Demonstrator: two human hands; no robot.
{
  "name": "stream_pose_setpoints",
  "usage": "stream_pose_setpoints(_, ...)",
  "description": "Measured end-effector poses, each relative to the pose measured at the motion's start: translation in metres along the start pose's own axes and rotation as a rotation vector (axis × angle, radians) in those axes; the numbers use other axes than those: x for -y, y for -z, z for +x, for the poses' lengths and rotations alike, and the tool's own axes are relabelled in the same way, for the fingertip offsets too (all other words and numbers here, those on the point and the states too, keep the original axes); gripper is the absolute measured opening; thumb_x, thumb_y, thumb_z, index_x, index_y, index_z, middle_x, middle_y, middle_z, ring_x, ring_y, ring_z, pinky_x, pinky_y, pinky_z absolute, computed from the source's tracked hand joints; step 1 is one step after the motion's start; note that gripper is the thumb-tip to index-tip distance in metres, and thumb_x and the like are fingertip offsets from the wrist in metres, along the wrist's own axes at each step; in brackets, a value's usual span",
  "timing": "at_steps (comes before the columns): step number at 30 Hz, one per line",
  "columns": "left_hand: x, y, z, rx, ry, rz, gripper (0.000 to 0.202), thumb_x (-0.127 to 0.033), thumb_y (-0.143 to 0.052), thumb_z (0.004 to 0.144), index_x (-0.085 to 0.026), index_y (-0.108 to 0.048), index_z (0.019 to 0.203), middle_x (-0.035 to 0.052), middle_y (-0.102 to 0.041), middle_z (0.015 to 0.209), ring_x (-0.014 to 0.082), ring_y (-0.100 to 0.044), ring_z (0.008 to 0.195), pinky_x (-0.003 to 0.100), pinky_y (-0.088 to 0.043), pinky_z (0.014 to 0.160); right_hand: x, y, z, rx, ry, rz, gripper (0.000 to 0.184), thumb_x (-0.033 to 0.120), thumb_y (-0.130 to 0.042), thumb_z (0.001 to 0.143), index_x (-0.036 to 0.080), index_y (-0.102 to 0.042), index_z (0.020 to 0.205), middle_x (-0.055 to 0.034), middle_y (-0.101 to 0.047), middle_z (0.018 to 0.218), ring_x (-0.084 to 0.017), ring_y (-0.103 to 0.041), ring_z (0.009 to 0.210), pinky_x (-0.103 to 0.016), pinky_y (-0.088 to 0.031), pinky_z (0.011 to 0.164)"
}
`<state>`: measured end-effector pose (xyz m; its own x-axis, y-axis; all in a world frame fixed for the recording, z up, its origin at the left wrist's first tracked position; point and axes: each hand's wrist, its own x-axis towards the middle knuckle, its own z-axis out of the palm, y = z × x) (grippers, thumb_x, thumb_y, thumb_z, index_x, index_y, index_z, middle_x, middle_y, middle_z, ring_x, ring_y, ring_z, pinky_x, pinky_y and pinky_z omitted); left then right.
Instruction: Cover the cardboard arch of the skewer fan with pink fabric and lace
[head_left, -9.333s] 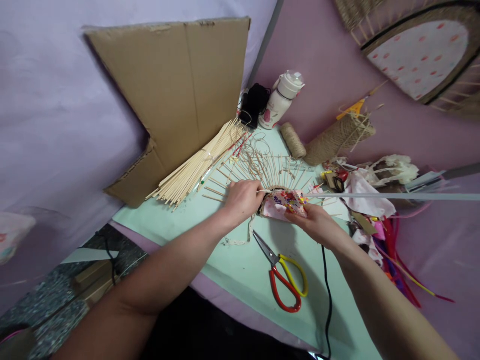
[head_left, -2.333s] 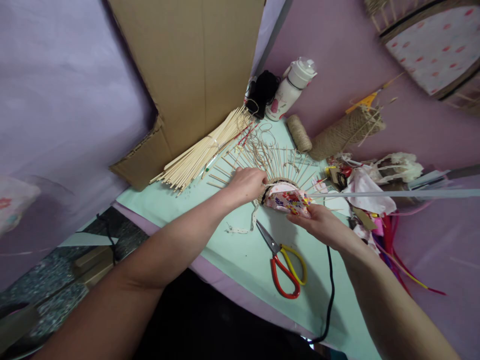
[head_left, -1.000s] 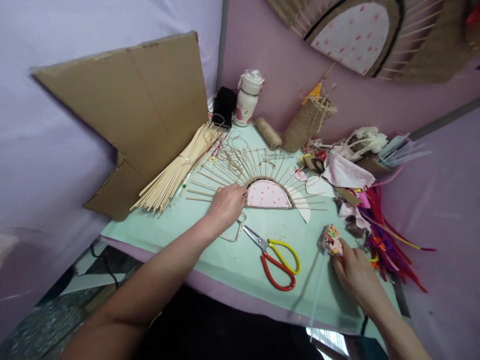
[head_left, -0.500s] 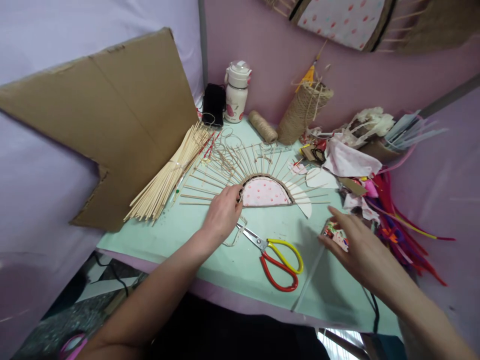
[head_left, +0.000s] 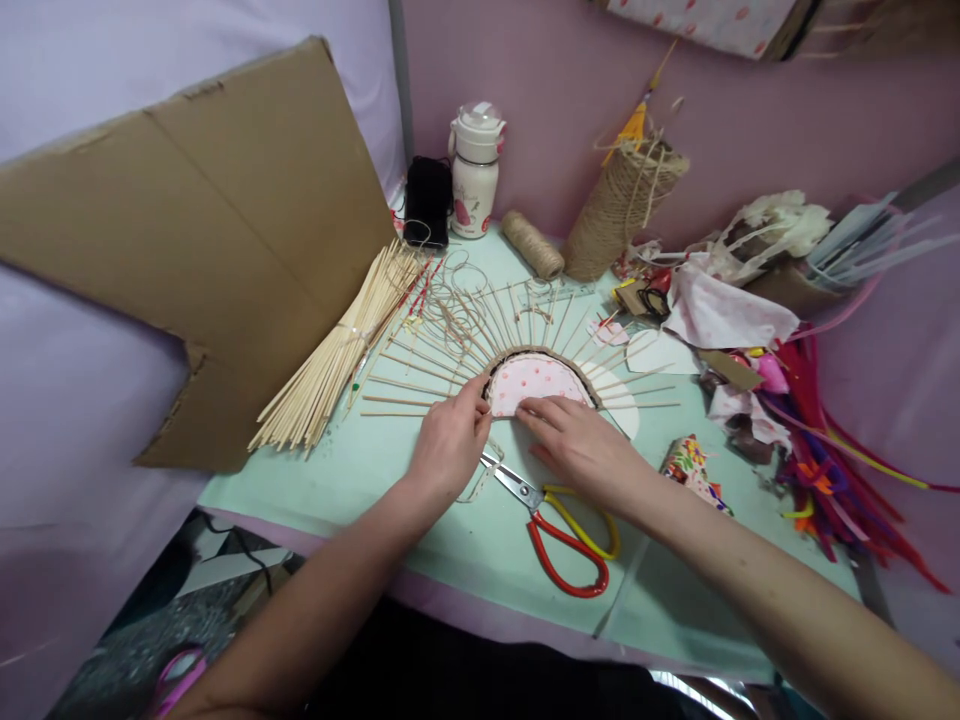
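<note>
A half-round piece covered in pink dotted fabric (head_left: pixel 532 378) lies flat on the mint-green table (head_left: pixel 390 470), with thin sticks fanning out from its curved rim. My left hand (head_left: pixel 450 445) has its fingers bent together on the piece's left corner. My right hand (head_left: pixel 581 450) lies with fingers stretched flat on the piece's straight lower edge and holds nothing. A small floral fabric bundle (head_left: pixel 694 465) lies on the table just right of my right wrist. Red and yellow scissors (head_left: pixel 570 545) sit under my right forearm.
A bundle of loose sticks (head_left: pixel 337 350) leans by a large cardboard sheet (head_left: pixel 210 220) on the left. At the back stand a white bottle (head_left: pixel 476 170), a black object (head_left: pixel 427 200), a twine spool (head_left: pixel 532 245) and a jute cone (head_left: pixel 622 210). Fabric scraps and coloured ribbons (head_left: pixel 817 470) crowd the right side.
My right hand carried the floral bundle off to the right, let it go on the table and came back onto the half-round piece. My left hand stayed at the piece's left corner.
</note>
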<state>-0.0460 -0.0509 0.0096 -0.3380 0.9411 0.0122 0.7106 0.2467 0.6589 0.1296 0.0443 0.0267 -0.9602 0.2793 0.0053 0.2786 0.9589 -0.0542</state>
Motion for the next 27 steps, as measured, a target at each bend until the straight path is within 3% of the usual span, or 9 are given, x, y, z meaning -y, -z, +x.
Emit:
stream_pose_setpoints(9, 0.001, -0.008, -0.009, -0.06, 0.0, -0.021, 0.058, -0.01, -0.06, 0.084, -0.024, -0.044, 0.138, 0.0007, -0.074, 0.102, 0.0158, -0.069, 0.088, 0.03, -0.05, 0.087, 0.001, -0.001, 0.0, -0.021, -0.014, 0.012, 0.043, 0.014, -0.061, 0.085, 0.007, -0.059, 0.128, -0.0169, -0.062, 0.127, -0.031, -0.057, 0.109, -0.047, -0.052, 0.092)
stream_pose_setpoints(14, 0.004, -0.011, -0.011, -0.078, 0.026, -0.102, 0.055, -0.009, -0.059, 0.084, -0.024, -0.046, 0.135, 0.0006, -0.073, 0.103, 0.0139, -0.069, 0.084, 0.028, -0.052, 0.081, 0.001, 0.0, 0.001, -0.01, -0.027, 0.04, 0.042, 0.014, -0.061, 0.085, 0.009, -0.059, 0.126, -0.0161, -0.063, 0.126, -0.031, -0.058, 0.109, -0.047, -0.052, 0.091)
stream_pose_setpoints(27, 0.005, -0.017, -0.018, -0.112, 0.042, -0.175, 0.055, -0.011, -0.058, 0.084, -0.024, -0.046, 0.136, 0.0013, -0.073, 0.106, 0.0138, -0.069, 0.086, 0.03, -0.053, 0.084, 0.001, 0.0, 0.0, -0.012, -0.048, 0.092, 0.044, 0.015, -0.062, 0.084, 0.011, -0.058, 0.129, -0.0162, -0.061, 0.128, -0.031, -0.057, 0.111, -0.049, -0.051, 0.092)
